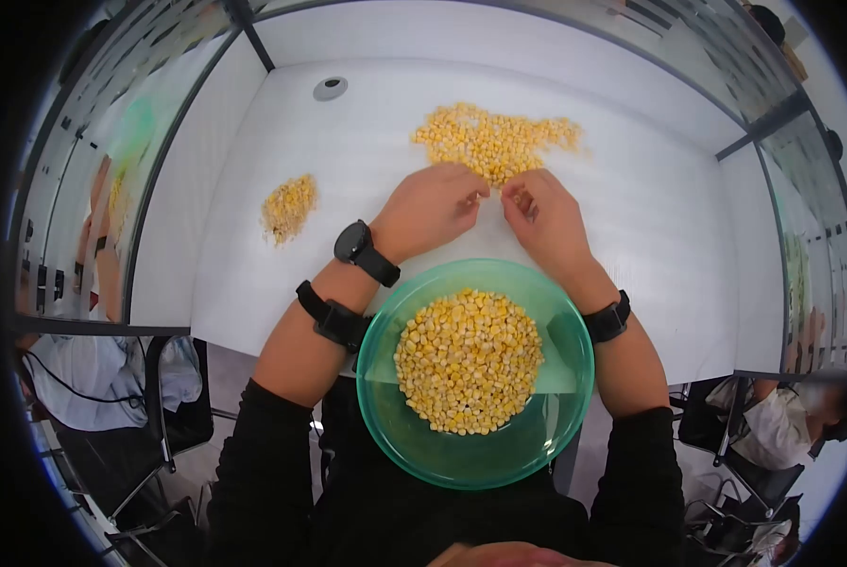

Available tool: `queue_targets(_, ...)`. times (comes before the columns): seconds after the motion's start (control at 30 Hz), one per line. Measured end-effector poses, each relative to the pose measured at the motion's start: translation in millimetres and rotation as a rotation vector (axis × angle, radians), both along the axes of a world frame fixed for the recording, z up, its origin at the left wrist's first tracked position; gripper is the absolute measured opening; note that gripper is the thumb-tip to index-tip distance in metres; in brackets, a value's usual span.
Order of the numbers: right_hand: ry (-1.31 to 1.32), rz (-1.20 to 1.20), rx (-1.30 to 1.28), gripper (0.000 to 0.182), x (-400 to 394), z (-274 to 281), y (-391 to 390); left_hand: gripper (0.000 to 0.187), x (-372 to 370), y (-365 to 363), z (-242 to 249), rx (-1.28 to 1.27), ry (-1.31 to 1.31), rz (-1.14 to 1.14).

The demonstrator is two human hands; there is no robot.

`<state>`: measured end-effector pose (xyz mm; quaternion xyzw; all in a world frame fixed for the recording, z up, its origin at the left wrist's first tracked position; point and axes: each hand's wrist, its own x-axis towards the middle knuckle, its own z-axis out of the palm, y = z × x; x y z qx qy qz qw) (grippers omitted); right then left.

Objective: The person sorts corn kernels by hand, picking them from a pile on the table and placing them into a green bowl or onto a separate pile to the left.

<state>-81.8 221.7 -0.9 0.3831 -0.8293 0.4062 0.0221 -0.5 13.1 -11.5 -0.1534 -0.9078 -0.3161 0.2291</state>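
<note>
Green bowl [384, 416] part-filled with kernels [468, 361]; pile [480, 137] outside. Left hand [431, 210], right hand [551, 219] half-curled; I can't tell their contents.

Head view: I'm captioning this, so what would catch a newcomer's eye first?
Probably the green bowl of yellow kernels, nearest the body. Beyond it, left hand and right hand nearly meet at the near edge of a wide pile. A smaller pile lies left on the white table.
</note>
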Motion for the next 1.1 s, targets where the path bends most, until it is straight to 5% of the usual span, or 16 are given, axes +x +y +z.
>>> queue_targets(1.1,0.043,0.083,-0.125,0.014,3.3,1.3,-1.1,0.01,1.5,2.1,5.0,0.115,0.063,0.015)
